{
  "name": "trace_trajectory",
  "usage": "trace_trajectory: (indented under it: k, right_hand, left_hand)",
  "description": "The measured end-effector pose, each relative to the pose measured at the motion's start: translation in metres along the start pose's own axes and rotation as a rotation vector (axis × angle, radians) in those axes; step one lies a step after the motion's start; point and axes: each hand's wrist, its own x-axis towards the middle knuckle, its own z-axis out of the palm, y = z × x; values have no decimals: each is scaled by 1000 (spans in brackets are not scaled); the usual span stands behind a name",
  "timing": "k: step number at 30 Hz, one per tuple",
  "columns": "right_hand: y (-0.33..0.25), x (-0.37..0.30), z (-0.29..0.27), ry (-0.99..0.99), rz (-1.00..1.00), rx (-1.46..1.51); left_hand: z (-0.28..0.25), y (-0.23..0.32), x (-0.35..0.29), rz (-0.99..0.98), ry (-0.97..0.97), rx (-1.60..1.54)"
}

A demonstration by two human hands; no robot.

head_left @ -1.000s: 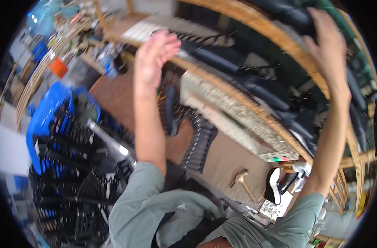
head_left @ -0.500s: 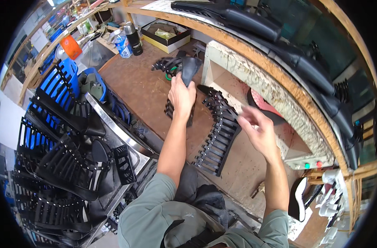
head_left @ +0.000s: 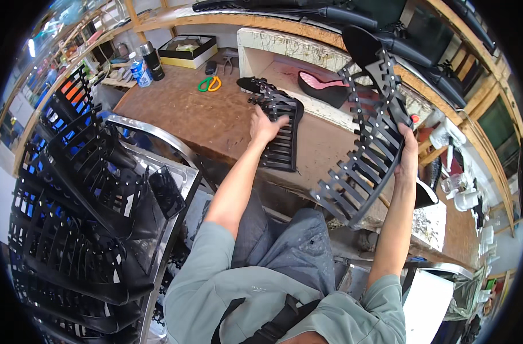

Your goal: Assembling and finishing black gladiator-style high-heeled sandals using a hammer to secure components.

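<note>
My right hand (head_left: 409, 150) is closed on a black strappy tall boot (head_left: 382, 135), gripping it by its solid side edge. The boot is raised over the right side of the bench, its studded straps fanning down and left and its black sole end up. At the middle of the bench lies a second black strappy boot (head_left: 284, 146), toe end pointing far left. My left hand (head_left: 264, 127) is on the left edge of its straps, thumb over the straps; the fingertips are partly hidden among them.
Green-and-orange-handled scissors (head_left: 210, 84), pliers (head_left: 227, 66), a bottle (head_left: 140, 71), a black flask (head_left: 152, 61) and a box (head_left: 187, 51) stand far left. A pink-lined black sole piece (head_left: 323, 89) sits in a white bench box (head_left: 256, 43). Strappy boots crowd a metal cart (head_left: 175, 189) at left.
My right hand, empty before, now holds a strappy boot lifted to the right. My left hand has come nearer, from a dark boot part to the strappy boot's edge. The view has turned right.
</note>
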Motion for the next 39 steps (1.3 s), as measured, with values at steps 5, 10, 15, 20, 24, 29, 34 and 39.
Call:
trace_trajectory:
  k: [5,10,15,20,24,29,34,39]
  right_hand:
    - [19,-24,-20,-4,208,58]
    - [40,-17,-28,-132,354,185]
    - [67,14,6,-127,380,95]
    - [45,47,8,-357,383,-169]
    - [57,70,101,-390,419,-229]
    - [145,93,203,-686,530,167]
    - [254,144,138,-191,309,-111]
    - [245,139,124,-40,311,-329]
  left_hand:
    - [13,-56,-22,-21,-355,-273]
    - [-60,-46,-1,-369,215,-896]
    - [-70,-77,108,-519,10,-559]
    - [-58,-55,50,-430,-478,-945]
    - [-87,-58,-46,-192,-822,-1045]
    - [-88,-70,-106,373,-1461,-876]
    - [-70,-40,-139,190,-1485,-924]
    - [-49,-35,-159,243,-1547,-793]
